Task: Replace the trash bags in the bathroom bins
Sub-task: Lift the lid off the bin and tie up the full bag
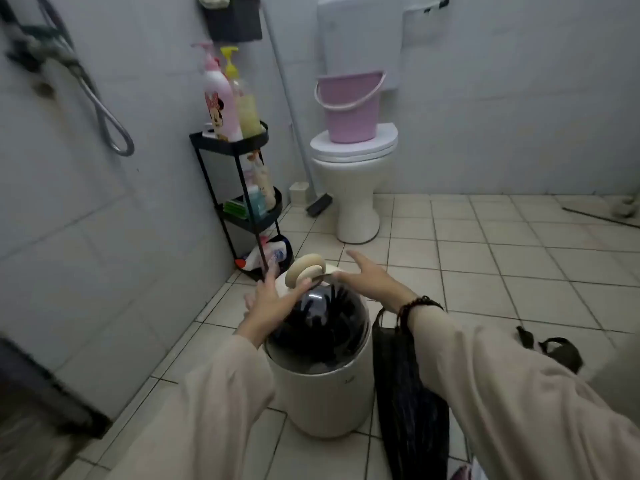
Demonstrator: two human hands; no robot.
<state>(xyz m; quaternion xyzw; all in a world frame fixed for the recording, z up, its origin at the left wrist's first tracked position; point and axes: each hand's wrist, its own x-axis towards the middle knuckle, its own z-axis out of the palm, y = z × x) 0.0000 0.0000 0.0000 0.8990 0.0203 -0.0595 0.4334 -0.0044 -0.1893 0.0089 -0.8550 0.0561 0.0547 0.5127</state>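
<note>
A white round bin stands on the tiled floor in front of me. A black trash bag lines its inside and looks glossy at the mouth. At the bin's far rim a cream lid with a ring-shaped handle is tilted up. My left hand grips the lid's left edge with the thumb on top. My right hand pinches the lid's right edge, its other fingers spread out. A second black bag lies flat on the floor, touching the bin's right side.
A black three-tier rack with bottles stands against the left wall just beyond the bin. The toilet carries a pink bucket on its shut seat. A brush leans by it. Another black bag piece lies at right.
</note>
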